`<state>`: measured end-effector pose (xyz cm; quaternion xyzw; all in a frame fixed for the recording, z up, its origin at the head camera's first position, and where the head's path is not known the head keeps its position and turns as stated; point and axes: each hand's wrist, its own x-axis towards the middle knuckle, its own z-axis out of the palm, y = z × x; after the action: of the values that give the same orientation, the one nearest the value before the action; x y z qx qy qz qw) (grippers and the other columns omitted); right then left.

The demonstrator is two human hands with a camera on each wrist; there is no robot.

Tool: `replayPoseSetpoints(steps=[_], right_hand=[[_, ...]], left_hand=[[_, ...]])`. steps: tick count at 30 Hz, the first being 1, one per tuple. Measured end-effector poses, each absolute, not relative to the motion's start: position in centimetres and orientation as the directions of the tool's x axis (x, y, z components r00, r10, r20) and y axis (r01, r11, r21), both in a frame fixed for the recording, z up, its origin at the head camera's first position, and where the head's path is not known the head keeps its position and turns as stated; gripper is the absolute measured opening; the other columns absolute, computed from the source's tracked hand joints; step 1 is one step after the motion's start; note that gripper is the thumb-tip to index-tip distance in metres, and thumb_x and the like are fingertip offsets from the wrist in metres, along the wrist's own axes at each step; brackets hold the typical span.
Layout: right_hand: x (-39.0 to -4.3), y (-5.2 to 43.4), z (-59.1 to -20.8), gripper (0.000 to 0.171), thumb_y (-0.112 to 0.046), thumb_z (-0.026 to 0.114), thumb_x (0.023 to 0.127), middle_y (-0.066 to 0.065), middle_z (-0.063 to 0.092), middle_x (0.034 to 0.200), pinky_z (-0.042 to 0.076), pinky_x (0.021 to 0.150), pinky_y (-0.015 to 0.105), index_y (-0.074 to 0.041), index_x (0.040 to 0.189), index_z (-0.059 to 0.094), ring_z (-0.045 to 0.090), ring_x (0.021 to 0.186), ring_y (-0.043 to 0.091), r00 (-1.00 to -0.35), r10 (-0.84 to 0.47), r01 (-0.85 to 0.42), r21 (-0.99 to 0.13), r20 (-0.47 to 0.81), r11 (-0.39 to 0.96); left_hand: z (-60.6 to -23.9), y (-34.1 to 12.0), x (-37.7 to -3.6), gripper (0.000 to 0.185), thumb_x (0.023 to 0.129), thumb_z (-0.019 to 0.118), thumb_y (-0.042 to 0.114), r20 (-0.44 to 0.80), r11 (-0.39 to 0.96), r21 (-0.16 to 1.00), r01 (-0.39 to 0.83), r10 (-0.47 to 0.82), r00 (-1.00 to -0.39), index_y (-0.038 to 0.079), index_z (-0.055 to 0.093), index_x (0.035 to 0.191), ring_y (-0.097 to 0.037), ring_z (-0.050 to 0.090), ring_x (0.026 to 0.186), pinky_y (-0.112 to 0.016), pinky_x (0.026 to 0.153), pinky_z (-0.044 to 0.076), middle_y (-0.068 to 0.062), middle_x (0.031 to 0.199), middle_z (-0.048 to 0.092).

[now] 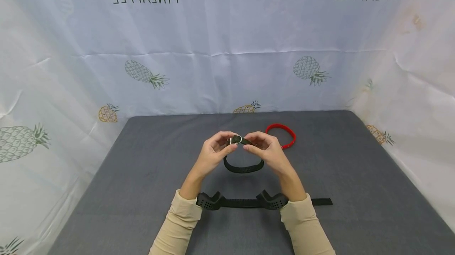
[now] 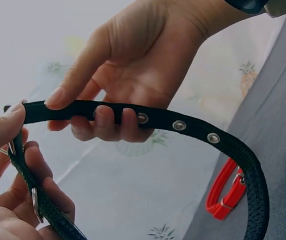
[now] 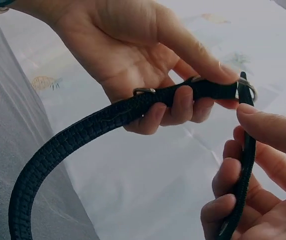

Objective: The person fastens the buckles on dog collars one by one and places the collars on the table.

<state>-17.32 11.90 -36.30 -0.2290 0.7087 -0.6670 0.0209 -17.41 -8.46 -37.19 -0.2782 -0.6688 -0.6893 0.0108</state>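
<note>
Both hands hold a black collar [image 1: 243, 169] up over the table, its loop hanging below them. My left hand [image 1: 209, 154] pinches the end with the metal buckle [image 1: 230, 141] and the ring; its other fingers curl under the strap. With thumb and curled fingers, my right hand [image 1: 271, 154] grips the free end, where a row of metal eyelets [image 2: 179, 125] shows in the left wrist view. In the right wrist view the strap's tip [image 3: 243, 82] stands in the metal frame at the buckle end, the two thumbs close together there.
A red collar [image 1: 293, 138] lies on the grey table [image 1: 149, 176] behind my right hand. Nearer me, a straight black strap [image 1: 321, 201] stretches across below the wrists. Black wrist cameras [image 1: 211, 201] sit on both forearms. A pineapple-printed curtain [image 1: 227, 22] surrounds the table.
</note>
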Motion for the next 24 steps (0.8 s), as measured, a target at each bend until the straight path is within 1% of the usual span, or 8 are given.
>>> replayPoseSetpoints(steps=[2, 5, 7, 11, 16, 19, 21, 24], right_hand=[[-17.25, 11.73, -36.22, 0.031, -0.006, 0.067, 0.089, -0.016, 0.064, 0.093, 0.053, 0.076, 0.019, 0.011, 0.113, 0.058, 0.061, 0.080, 0.004, -0.896, -0.351, -0.284, -0.959, 0.270, -0.012], [-17.15, 11.54, -36.14, 0.035, -0.006, 0.065, 0.091, -0.015, 0.064, 0.095, 0.052, 0.077, 0.018, 0.011, 0.119, 0.054, 0.061, 0.082, 0.003, -0.900, -0.352, -0.264, -0.964, 0.258, -0.030], [-17.15, 11.52, -36.22, 0.038, -0.007, 0.064, 0.092, -0.015, 0.063, 0.096, 0.052, 0.079, 0.018, 0.010, 0.124, 0.051, 0.061, 0.084, 0.003, -0.899, -0.356, -0.260, -0.965, 0.256, -0.035], [-17.22, 11.44, -36.42, 0.039, -0.008, 0.061, 0.094, -0.014, 0.062, 0.099, 0.051, 0.079, 0.019, 0.008, 0.128, 0.049, 0.060, 0.086, 0.004, -0.884, -0.381, -0.279, -0.960, 0.272, -0.039], [-17.29, 11.13, -36.73, 0.037, -0.011, 0.063, 0.093, -0.014, 0.064, 0.101, 0.050, 0.078, 0.021, 0.009, 0.123, 0.054, 0.060, 0.087, 0.005, -0.866, -0.396, -0.314, -0.948, 0.305, -0.044], [-17.32, 11.09, -36.84, 0.034, -0.011, 0.064, 0.092, -0.015, 0.064, 0.099, 0.050, 0.076, 0.021, 0.010, 0.118, 0.057, 0.059, 0.085, 0.006, -0.871, -0.379, -0.327, -0.944, 0.313, -0.027], [-17.32, 11.14, -36.83, 0.032, -0.010, 0.064, 0.092, -0.015, 0.064, 0.097, 0.050, 0.075, 0.021, 0.009, 0.117, 0.058, 0.059, 0.082, 0.006, -0.874, -0.371, -0.332, -0.943, 0.314, -0.018], [-17.35, 11.26, -36.76, 0.031, -0.009, 0.064, 0.093, -0.014, 0.064, 0.097, 0.051, 0.076, 0.020, 0.010, 0.116, 0.058, 0.060, 0.084, 0.006, -0.875, -0.363, -0.335, -0.942, 0.321, -0.025]], left_hand=[[-37.28, -8.42, -17.47, 0.044, 0.091, 0.067, 0.020, 0.385, -0.094, 0.921, 0.378, 0.361, -0.849, -0.011, 0.054, 0.120, -0.001, 0.057, 0.093, -0.013, 0.083, 0.051, -0.007, 0.114, 0.060], [-37.43, -8.30, -17.55, 0.037, 0.092, 0.064, 0.012, 0.367, -0.069, 0.927, 0.369, 0.374, -0.851, -0.010, 0.054, 0.121, -0.001, 0.057, 0.093, -0.013, 0.082, 0.051, -0.024, 0.119, 0.056], [-37.54, -8.18, -17.60, 0.034, 0.093, 0.063, 0.008, 0.353, -0.043, 0.930, 0.365, 0.383, -0.854, -0.008, 0.054, 0.122, 0.000, 0.057, 0.094, -0.014, 0.082, 0.051, -0.028, 0.121, 0.055], [-37.69, -7.92, -17.53, 0.031, 0.093, 0.062, 0.007, 0.324, 0.023, 0.932, 0.361, 0.394, -0.860, -0.004, 0.056, 0.122, 0.000, 0.059, 0.095, -0.018, 0.083, 0.052, -0.026, 0.117, 0.058], [-37.77, -7.67, -17.33, 0.028, 0.094, 0.062, 0.011, 0.294, 0.100, 0.927, 0.361, 0.402, -0.867, -0.001, 0.059, 0.119, -0.001, 0.058, 0.089, -0.020, 0.082, 0.051, -0.023, 0.106, 0.062], [-37.79, -7.62, -17.32, 0.028, 0.093, 0.063, 0.011, 0.286, 0.118, 0.927, 0.357, 0.399, -0.872, 0.000, 0.060, 0.119, -0.002, 0.059, 0.087, -0.020, 0.080, 0.051, -0.022, 0.105, 0.063], [-37.76, -7.63, -17.34, 0.029, 0.092, 0.065, 0.011, 0.281, 0.132, 0.925, 0.356, 0.395, -0.875, 0.000, 0.061, 0.118, -0.004, 0.060, 0.089, -0.021, 0.080, 0.051, -0.022, 0.107, 0.065], [-37.69, -7.72, -17.37, 0.031, 0.090, 0.067, 0.010, 0.279, 0.158, 0.919, 0.362, 0.388, -0.878, 0.001, 0.062, 0.119, -0.012, 0.064, 0.095, -0.026, 0.084, 0.053, -0.021, 0.110, 0.066]])
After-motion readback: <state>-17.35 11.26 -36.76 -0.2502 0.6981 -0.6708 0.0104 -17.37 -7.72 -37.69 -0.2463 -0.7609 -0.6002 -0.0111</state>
